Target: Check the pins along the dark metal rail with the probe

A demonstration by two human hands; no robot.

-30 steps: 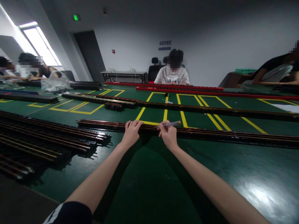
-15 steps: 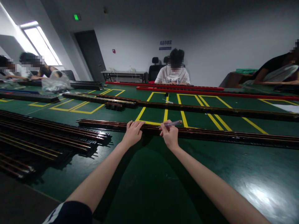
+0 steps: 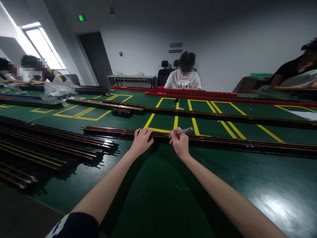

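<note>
A long dark rail [image 3: 230,142] with copper-coloured strips runs across the green table [image 3: 153,198] in front of me. My left hand [image 3: 141,142] rests on this rail, its fingers bent over the strips and a little apart, with the thumb at the near edge. To the right of it, my right hand [image 3: 180,142] pinches a clear pen [image 3: 183,131]. The pen slants, its capped end pointing right and its tip side down at the rail. Fingers hide the exact spot of the tip.
Several similar rails [image 3: 49,142] lie at the left. Another long rail [image 3: 223,116] crosses beyond the yellow tape lines. Red rails [image 3: 190,94] lie at the far edge, before a seated person [image 3: 183,79]. A plastic bag [image 3: 59,87] sits far left; more people sit at both sides.
My left thumb has shifted slightly right along the rail, while my right hand and the pen look almost still. The person at the far right has raised their head and moved an arm.
</note>
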